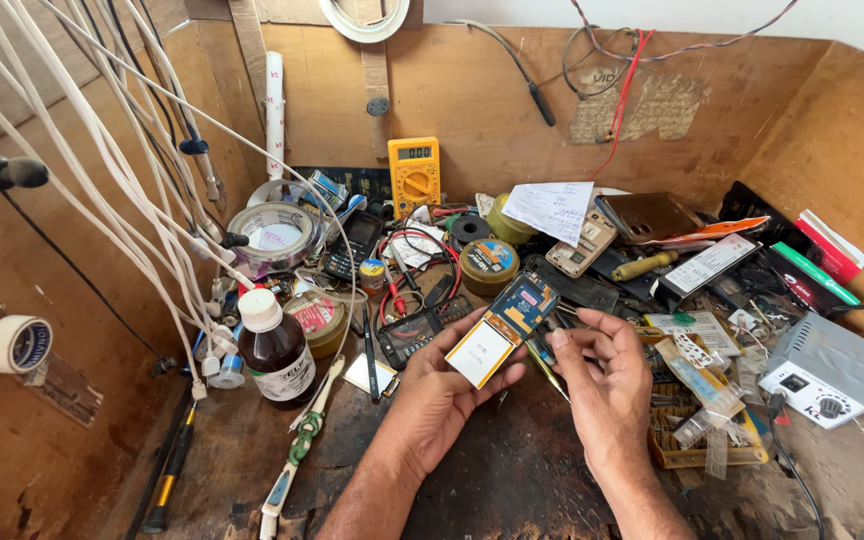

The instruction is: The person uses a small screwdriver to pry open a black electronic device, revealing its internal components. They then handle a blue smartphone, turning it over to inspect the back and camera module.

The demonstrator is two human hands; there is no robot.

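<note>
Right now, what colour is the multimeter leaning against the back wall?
Yellow, with a dark dial; the multimeter shows clearly in the head view.

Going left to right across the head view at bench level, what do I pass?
Roll of white tape → brown glass bottle with white cap → left hand holding an opened phone board → right hand → grey metal power supply box.
</note>
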